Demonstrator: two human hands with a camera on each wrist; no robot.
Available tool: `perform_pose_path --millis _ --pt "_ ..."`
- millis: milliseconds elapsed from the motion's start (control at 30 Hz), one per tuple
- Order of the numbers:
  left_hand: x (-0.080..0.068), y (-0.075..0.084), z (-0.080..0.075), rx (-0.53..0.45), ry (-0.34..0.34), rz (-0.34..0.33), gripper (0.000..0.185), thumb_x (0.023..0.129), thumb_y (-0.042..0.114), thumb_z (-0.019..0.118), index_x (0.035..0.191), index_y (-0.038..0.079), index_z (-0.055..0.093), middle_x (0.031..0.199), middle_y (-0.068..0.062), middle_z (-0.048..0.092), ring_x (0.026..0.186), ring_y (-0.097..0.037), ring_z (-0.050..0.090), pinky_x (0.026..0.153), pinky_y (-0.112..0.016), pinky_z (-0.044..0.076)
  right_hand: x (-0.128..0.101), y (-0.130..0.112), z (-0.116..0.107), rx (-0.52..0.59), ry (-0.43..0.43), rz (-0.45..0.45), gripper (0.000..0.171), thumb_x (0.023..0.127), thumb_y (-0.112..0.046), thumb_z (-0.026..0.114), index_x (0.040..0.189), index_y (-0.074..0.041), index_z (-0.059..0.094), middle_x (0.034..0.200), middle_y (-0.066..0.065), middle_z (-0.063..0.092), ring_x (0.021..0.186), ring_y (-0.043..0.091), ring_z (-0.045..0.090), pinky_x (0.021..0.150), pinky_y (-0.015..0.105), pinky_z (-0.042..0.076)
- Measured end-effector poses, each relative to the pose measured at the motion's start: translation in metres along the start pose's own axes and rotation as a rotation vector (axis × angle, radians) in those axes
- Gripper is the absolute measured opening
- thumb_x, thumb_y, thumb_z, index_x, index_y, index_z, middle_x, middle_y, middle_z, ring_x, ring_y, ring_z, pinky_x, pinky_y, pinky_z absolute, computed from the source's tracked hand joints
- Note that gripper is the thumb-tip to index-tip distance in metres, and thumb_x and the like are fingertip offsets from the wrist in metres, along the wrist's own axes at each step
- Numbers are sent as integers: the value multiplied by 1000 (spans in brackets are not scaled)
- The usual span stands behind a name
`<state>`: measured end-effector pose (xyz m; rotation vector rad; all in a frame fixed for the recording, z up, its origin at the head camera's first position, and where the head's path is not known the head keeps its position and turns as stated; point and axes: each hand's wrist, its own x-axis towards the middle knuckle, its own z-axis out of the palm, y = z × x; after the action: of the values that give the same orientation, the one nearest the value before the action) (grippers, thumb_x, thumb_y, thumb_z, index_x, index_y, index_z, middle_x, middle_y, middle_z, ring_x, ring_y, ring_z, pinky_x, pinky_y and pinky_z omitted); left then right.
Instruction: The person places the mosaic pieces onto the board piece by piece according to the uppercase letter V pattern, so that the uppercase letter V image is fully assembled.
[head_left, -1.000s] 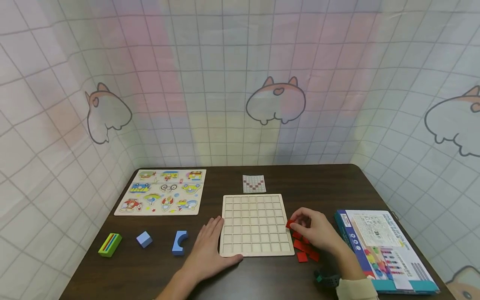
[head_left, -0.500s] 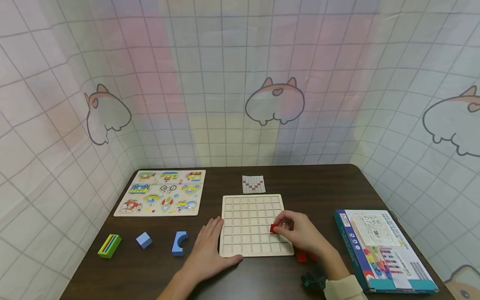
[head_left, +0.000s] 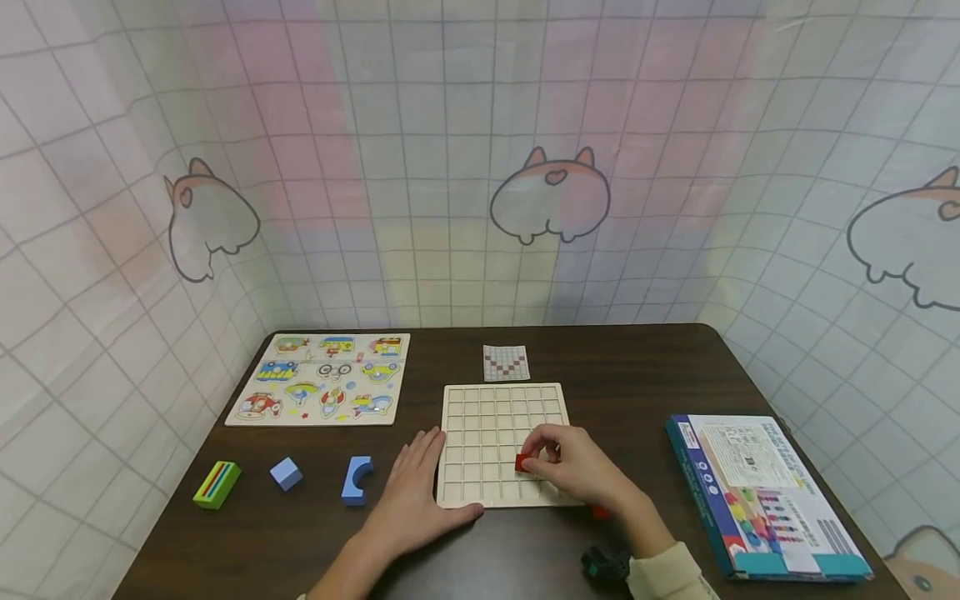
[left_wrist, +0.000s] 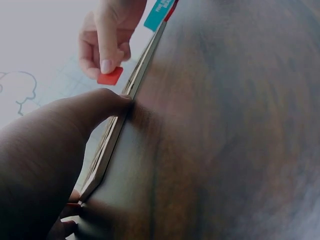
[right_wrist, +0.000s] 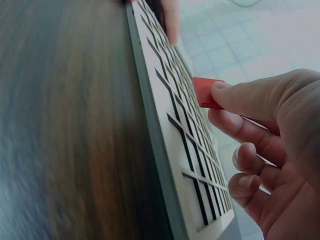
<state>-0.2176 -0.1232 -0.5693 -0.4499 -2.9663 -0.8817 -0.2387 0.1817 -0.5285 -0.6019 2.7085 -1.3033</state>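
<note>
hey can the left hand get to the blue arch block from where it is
Probably yes: the left hand rests against the grid board, and nothing visible stands between that hand and the blue arch block.

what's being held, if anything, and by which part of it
The right hand pinches a red tile by one side; the left hand just rests against the grid board.

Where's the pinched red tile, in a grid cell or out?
Out: the right hand pinches the red tile above the grid board; a gap shows in the left wrist view.
</note>
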Motion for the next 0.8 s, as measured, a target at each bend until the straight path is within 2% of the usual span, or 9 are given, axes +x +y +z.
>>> perform_pose_path --millis 133,400,800 --pt "0 0 0 2 3 5 131 75 82 86 174 12 36 182 -9 35 173 -35 23 142 -58 21 3 -1 7 1 -14 -21 6 101 -23 84 100 -26 78 90 -10 74 68 5 52 61 22 46" --pt "-1 2 -2 3 19 31 129 77 81 86 172 9 38 180 -13 38 171 -39 27 140 -61 24 7 -1 16 -18 -32 -28 8 100 -18 84 98 -24 78 87 -11 70 76 8 59 68 22 50" --pt "-1 2 -2 -3 9 22 130 77 82 85 173 10 36 180 -12 37 172 -38 26 140 -62 23 8 -1 21 -80 -32 -50 8 101 -20 84 100 -25 78 86 -13 68 75 5 55 68 23 48"
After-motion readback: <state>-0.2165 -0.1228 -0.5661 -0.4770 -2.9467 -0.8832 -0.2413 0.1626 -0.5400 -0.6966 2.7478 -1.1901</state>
